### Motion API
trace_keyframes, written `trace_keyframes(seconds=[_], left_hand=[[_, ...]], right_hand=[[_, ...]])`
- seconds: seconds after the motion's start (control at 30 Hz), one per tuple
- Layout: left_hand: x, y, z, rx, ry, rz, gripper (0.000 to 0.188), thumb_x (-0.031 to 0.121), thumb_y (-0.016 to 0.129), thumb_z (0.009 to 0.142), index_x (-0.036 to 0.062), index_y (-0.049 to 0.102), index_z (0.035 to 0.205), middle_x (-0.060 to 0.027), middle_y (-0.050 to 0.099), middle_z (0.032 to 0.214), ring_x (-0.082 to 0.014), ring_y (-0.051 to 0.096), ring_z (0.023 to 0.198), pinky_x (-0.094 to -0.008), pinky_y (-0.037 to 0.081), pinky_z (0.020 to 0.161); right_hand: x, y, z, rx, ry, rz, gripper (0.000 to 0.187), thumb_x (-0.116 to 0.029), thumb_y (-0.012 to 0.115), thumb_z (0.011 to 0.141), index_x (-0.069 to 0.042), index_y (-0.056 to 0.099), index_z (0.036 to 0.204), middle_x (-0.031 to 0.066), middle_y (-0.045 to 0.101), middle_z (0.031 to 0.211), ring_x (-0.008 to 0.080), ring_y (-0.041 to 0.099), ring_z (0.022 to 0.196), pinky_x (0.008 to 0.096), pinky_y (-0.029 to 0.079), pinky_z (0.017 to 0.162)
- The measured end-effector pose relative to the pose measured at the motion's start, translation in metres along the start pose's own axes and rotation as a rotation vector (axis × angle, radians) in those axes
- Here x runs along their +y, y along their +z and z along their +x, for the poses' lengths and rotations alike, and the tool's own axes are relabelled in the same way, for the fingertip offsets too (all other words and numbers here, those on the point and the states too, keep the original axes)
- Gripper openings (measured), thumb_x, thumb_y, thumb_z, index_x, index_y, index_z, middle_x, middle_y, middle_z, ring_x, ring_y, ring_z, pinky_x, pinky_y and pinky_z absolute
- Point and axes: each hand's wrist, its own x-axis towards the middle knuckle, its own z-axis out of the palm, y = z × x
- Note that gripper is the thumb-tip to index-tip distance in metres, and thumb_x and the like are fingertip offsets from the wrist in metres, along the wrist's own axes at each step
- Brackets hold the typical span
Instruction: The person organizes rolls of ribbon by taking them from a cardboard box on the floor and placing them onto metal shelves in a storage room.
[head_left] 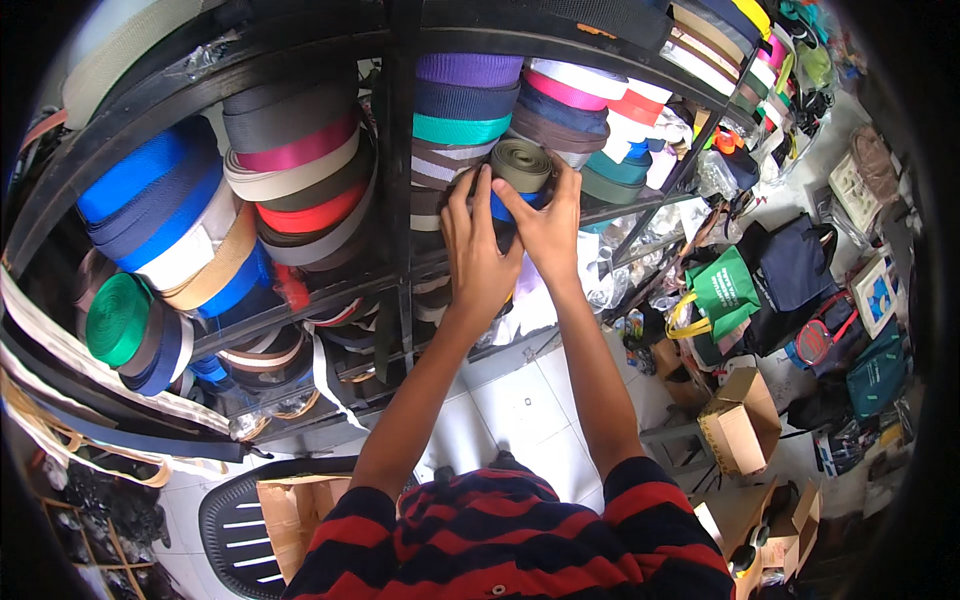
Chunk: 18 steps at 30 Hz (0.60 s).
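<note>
A small coiled roll of olive webbing (521,160) sits on top of a blue roll (505,207) at the front of the shelf, its spiral end facing up. My left hand (478,240) presses against the left side of this little stack, fingers pointing up and curled round it. From the other side my right hand (548,222) grips it, thumb across the front and fingers round the right edge. Both hands hide the lower part of the stack. Behind them rise taller piles of wide rolls, among them a purple roll (468,69) and a teal roll (462,130).
A black metal shelf post (402,180) stands left of my hands. Beyond it are blue rolls (150,165) and a green roll (118,318). On the floor are a black plastic basket (225,510), an open cardboard box (742,420) and a green bag (722,290).
</note>
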Motion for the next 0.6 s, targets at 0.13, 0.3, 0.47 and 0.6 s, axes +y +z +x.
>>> trace_keyframes(seconds=[0.13, 0.3, 0.47, 0.6], left_hand=[[0.004, 0.002, -0.010, 0.078, -0.084, -0.062, 0.073, 0.004, 0.070, 0.073, -0.0021, 0.034, 0.137, -0.0218, 0.034, 0.135, -0.0401, 0.036, 0.122, -0.0476, 0.029, 0.102], [0.006, 0.005, -0.018, 0.134, -0.086, -0.031, 0.066, 0.002, 0.069, 0.075, -0.0020, 0.039, 0.134, -0.0240, 0.031, 0.134, -0.0396, 0.035, 0.123, -0.0461, 0.031, 0.102], [0.027, 0.010, -0.042, 0.109, -0.182, -0.010, 0.059, 0.016, 0.069, 0.080, -0.0003, 0.044, 0.130, -0.0232, 0.032, 0.133, -0.0369, 0.038, 0.120, -0.0443, 0.033, 0.099], [0.039, 0.010, -0.084, 0.032, -0.132, 0.064, 0.050, 0.013, 0.064, 0.086, 0.0005, 0.042, 0.129, -0.0178, 0.034, 0.133, -0.0264, 0.048, 0.103, -0.0381, 0.042, 0.088]], right_hand=[[0.005, -0.003, -0.005, -0.035, 0.033, 0.159, 0.077, -0.029, 0.080, 0.071, 0.008, 0.041, 0.127, 0.0235, 0.046, 0.115, 0.0361, 0.048, 0.112, 0.0419, 0.037, 0.097], [0.015, -0.008, -0.007, -0.090, 0.068, 0.189, 0.080, -0.028, 0.079, 0.073, 0.006, 0.036, 0.131, 0.0223, 0.045, 0.116, 0.0356, 0.047, 0.112, 0.0421, 0.036, 0.098], [0.035, -0.053, -0.038, -0.024, 0.212, 0.290, 0.067, -0.026, 0.071, 0.081, 0.003, 0.038, 0.132, 0.0161, 0.047, 0.115, 0.0251, 0.051, 0.099, 0.0342, 0.043, 0.085], [0.065, -0.107, -0.098, -0.161, 0.321, 0.080, 0.058, -0.026, 0.069, 0.084, 0.000, 0.043, 0.129, 0.0147, 0.048, 0.113, 0.0224, 0.056, 0.094, 0.0335, 0.047, 0.077]])
